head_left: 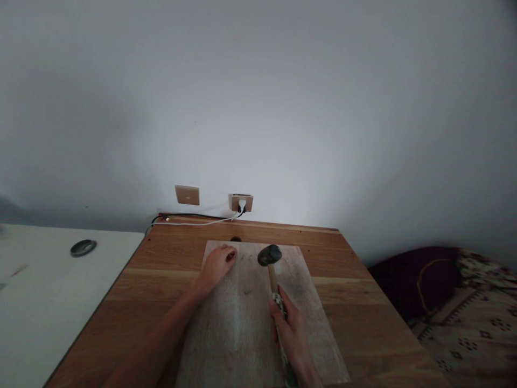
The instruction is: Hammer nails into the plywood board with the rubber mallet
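Over the board (230, 334), a hammer (269, 255) is held by the right hand (291, 322); whether the left hand (218, 264) is filled cannot be told; no finished work is seen.

A wall (258, 108) fills the upper half of the frame. Low on it, left of centre, a cover plate (187, 195) sits left of a socket (249, 202) with a plug (242, 205) in it. Below, cords (197, 224) run along the back edge of a table (355, 318), which spans the lower centre. On the table lies a board (238, 323). The left hand (218, 264) is at the board's far left corner; lower and to its right, a mallet (273, 277) is in the right hand (288, 323), over the board. At lower left, another surface (60, 302) bears a ring or shallow dish (81, 251); at lower right, fabric (476, 328) lies beside the table.
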The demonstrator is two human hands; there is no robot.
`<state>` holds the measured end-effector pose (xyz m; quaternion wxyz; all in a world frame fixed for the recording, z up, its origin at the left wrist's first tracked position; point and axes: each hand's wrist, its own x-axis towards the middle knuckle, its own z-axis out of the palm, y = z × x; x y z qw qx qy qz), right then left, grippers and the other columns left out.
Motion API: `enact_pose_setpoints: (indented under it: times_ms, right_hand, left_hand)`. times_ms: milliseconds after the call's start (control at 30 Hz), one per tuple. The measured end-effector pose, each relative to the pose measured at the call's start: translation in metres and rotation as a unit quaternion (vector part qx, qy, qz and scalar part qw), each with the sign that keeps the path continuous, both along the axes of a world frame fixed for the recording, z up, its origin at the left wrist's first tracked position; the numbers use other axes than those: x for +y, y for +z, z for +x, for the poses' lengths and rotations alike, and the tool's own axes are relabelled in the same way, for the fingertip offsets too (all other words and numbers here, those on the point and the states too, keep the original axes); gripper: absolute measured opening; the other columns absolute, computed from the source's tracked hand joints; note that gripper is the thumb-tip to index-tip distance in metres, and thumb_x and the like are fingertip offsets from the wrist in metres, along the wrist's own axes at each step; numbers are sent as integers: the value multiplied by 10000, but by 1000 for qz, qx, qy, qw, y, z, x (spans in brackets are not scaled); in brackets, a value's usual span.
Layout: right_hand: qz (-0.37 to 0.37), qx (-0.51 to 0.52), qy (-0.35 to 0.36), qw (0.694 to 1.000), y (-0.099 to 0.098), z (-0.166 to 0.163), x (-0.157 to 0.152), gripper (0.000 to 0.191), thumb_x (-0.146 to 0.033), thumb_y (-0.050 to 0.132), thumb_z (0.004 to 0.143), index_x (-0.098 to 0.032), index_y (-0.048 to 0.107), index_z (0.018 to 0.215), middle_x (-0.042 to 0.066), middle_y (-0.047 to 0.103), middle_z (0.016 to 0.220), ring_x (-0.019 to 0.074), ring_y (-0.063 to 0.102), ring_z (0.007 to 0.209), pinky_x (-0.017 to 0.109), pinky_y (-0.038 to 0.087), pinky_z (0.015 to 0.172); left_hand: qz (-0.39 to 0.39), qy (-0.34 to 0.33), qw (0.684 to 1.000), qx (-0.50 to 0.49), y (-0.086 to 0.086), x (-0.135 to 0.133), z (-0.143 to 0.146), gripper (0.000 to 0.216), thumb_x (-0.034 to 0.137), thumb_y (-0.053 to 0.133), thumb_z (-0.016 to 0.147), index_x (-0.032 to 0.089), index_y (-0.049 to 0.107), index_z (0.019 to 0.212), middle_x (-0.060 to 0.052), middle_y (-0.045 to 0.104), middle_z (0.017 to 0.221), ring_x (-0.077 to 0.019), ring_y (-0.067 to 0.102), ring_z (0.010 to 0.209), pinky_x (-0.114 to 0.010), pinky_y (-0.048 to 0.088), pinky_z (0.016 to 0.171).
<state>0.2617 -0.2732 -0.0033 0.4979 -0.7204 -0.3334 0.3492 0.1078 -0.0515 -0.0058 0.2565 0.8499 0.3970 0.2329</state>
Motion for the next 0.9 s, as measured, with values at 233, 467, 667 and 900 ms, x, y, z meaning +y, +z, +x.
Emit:
enact_pose_setpoints:
  times_ms: [233, 467, 667, 900]
  right_hand:
    - [-4, 11, 14, 1000, -4, -3, 1, 885, -720, 536, 911, -58, 461, 1494, -94, 468, 449, 116, 436, 338, 195, 374, 322]
    - [-12, -8, 34, 999, 1, -8, 5, 841, -676, 522, 922, -42, 481, 1473, -100, 451, 471, 115, 423, 346, 205, 387, 329]
    - [1, -24, 89, 996, 18, -17, 20, 703, -604, 494, 960, -86, 537, 1433, -95, 460, 463, 115, 429, 347, 192, 353, 337]
    - [14, -89, 121, 988, 18, -22, 37, 611, -522, 504, 978, -130, 575, 1441, -22, 610, 546, 180, 593, 455, 246, 474, 444]
  left_hand:
    - [20, -27, 997, 65, 6, -3, -4, 212, 131, 563, 891, 192, 758, 952, -102, 724, 1024, -238, 669, 981, -336, 495, 901]
    - [-10, -58, 997, -49, -7, 2, 2, 225, 129, 577, 897, 189, 779, 976, -96, 742, 1027, -224, 685, 975, -336, 512, 928]
    - [-40, -25, 995, -87, -12, 2, 3, 307, 112, 583, 882, 190, 726, 1142, -83, 766, 1050, -215, 699, 962, -351, 523, 948]
    - [-73, -10, 992, -103, -12, 2, 2, 403, 65, 613, 822, 169, 669, 1207, -65, 760, 980, -211, 705, 893, -331, 538, 868]
